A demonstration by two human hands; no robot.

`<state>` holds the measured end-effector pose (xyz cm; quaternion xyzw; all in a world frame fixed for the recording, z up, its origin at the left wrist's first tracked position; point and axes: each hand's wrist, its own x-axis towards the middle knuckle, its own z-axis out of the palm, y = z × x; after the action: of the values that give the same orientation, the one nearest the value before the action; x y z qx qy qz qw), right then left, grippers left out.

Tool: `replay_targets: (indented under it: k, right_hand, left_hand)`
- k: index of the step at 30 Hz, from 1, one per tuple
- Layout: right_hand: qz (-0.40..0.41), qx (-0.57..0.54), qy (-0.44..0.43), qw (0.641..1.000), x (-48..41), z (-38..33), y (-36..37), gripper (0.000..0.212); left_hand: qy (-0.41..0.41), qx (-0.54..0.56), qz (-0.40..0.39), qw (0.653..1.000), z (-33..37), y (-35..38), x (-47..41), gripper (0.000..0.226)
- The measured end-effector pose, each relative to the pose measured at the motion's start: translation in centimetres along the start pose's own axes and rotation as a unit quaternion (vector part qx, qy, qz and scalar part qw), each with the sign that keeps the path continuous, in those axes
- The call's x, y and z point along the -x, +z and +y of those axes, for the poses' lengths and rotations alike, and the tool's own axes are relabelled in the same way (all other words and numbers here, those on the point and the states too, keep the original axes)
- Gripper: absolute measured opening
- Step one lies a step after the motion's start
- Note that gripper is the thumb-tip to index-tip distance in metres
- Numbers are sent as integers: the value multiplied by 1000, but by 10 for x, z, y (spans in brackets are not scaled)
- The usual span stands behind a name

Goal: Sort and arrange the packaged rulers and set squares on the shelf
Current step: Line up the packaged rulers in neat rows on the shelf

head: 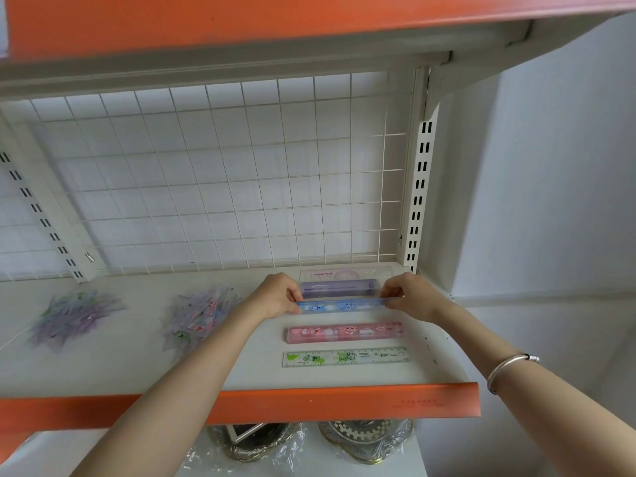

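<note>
A blue packaged ruler lies crosswise on the white shelf. My left hand pinches its left end and my right hand pinches its right end. Behind it sits a purple ruler pack, and behind that a clear set-square pack against the back. In front lie a pink ruler pack and a green-printed clear ruler, all parallel in a column. Two loose heaps of packaged rulers and set squares lie to the left: a mixed one and a purplish one.
A white wire grid backs the shelf, with slotted uprights at left and right. An orange-edged shelf hangs overhead. The shelf's orange front lip is below my forearms. Wrapped ornate objects sit on the lower level.
</note>
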<state>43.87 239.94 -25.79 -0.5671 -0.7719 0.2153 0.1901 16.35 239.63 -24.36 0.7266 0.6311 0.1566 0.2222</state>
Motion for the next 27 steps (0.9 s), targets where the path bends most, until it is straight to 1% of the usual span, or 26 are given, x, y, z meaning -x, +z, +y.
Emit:
replay_targets:
  k: [3,8,10,13,16,22,27]
  right_hand:
    - [16,8,16,1000,1,1,2,9]
    - [122,16,59,991,4,-1,7,18]
    - [134,36,63,988,4,-4,11,21]
    - [141,46,59,987,5,-7,17,27]
    - [144,45,48,987,6,-6,17,29]
    - [117,63,40,990,4,-5,13,25]
    - [73,83,47,993,2,-8,14,31]
  left_hand:
    - [-15,-3,6,1000,0,1,0,23]
    - [-29,-5,43,999,1,7,0,26]
    - [-35,0,62,997,2,10,0,25]
    - [-38,2,80,996,3,14,-1,23]
    - [-36,5,79,996,2,13,-1,24]
    - [-35,12,48,998,0,9,-5,28]
    - [-28,-13,52,998,-1,14,-5,30]
